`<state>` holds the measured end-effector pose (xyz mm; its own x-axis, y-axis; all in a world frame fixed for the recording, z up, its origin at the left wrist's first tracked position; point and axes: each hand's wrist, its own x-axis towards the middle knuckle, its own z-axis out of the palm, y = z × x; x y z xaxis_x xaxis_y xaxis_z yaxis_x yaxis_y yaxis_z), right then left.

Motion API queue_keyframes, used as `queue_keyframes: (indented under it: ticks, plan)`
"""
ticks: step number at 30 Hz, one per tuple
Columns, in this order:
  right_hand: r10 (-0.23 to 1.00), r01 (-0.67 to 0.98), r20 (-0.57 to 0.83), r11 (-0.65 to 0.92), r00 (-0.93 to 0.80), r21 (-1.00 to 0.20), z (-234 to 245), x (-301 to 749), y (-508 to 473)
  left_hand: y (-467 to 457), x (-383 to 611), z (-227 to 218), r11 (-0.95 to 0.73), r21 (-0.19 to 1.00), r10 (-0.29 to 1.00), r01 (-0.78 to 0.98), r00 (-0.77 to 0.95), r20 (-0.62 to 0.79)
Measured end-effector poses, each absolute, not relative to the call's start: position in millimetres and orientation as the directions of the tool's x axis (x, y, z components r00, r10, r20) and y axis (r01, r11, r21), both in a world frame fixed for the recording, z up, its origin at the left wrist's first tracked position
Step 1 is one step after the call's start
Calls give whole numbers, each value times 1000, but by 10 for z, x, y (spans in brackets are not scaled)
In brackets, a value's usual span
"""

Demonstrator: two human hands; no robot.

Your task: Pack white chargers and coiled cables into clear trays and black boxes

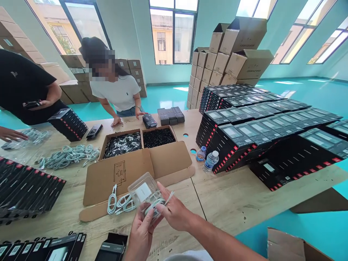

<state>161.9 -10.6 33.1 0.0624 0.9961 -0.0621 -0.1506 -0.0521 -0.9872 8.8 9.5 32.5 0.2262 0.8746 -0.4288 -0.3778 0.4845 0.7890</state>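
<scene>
A clear plastic tray (133, 186) with a white block (143, 191) in it is tilted up in front of me. My left hand (143, 232) grips the tray's near end from below, thumb on top. Closed over a coiled white cable (154, 206) at that end is my right hand (175, 214), and the cable's plug end sticks up beside its fingers. Loose white cables (123, 203) lie just left of the tray, on the flap of an open cardboard box (103, 179). Below my left hand's side stands an open black carton (111, 250).
Stacked black boxes (231, 148) fill the right side, with two water bottles (210, 161) beside them. More black boxes (27, 192) and a cable pile (70, 156) are at left. Across the table stand a person in white (116, 94) and one in black (24, 83).
</scene>
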Motion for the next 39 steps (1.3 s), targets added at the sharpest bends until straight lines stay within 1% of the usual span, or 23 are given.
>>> queue_keyframes:
  ticks: [2, 3, 4, 7, 11, 14, 16, 18, 20, 23, 25, 27, 29, 30, 32, 34, 35, 37, 39]
  plan:
    - [980, -371, -135, -182, -148, -911, 393, 1730, -89, 105, 17, 339, 486, 786, 874, -381, 211, -438]
    - [963, -439, -164, -245, -213, -865, 416, 1781, -78, 102, -13, 354, 495, 781, 869, -381, 208, -449]
    - [951, -470, -192, -289, -243, -834, 433, 1822, -66, 94, -38, 374, 506, 774, 862, -382, 210, -460]
    - [947, -435, -251, -315, -199, -843, 447, 1852, -34, 54, -78, 442, 539, 748, 842, -387, 270, -467]
    - [969, -435, -216, -246, -117, -866, 392, 1694, -26, 25, -83, 479, 524, 771, 846, -362, 329, -420]
    - [981, -369, -192, -176, 8, -913, 330, 1562, -42, 37, -68, 435, 456, 831, 885, -319, 259, -387]
    - [978, -316, -205, -179, 50, -932, 310, 1523, -46, 46, -44, 396, 421, 856, 906, -299, 186, -381]
    - [971, -318, -238, -226, -3, -921, 318, 1520, -39, 50, -18, 373, 423, 854, 906, -304, 133, -401]
    - [971, -319, -228, -238, -69, -917, 346, 1527, -20, 54, -5, 380, 437, 840, 898, -323, 105, -427]
    - [985, -270, -171, -172, -27, -947, 387, 1512, 26, 95, -43, 447, 456, 837, 889, -304, 105, -446]
    - [979, -272, -202, -202, -29, -941, 402, 1490, 59, 154, -97, 509, 468, 833, 884, -294, 158, -441]
    - [968, -280, -224, -247, -113, -927, 420, 1471, 83, 219, -147, 564, 479, 810, 878, -338, 182, -443]
    - [966, -290, -193, -236, -170, -927, 450, 1458, 93, 268, -174, 606, 469, 770, 879, -433, 141, -456]
    - [974, -292, -177, -211, -141, -933, 469, 1453, 91, 282, -177, 620, 451, 753, 883, -480, 113, -456]
    - [987, -252, -156, -143, 33, -957, 505, 1446, 78, 291, -171, 639, 412, 732, 893, -543, 79, -443]
    - [968, -173, -118, -80, 222, -982, 534, 1437, 54, 280, -157, 646, 395, 726, 898, -563, 71, -433]
    - [957, -145, -97, -59, 273, -988, 543, 1428, 40, 269, -149, 648, 401, 723, 896, -562, 79, -436]
    - [952, -156, -81, -35, 296, -987, 554, 1399, 17, 245, -131, 646, 415, 722, 892, -554, 92, -443]
    - [949, -235, -100, -28, 299, -972, 563, 1358, 10, 223, -111, 637, 419, 731, 893, -538, 96, -441]
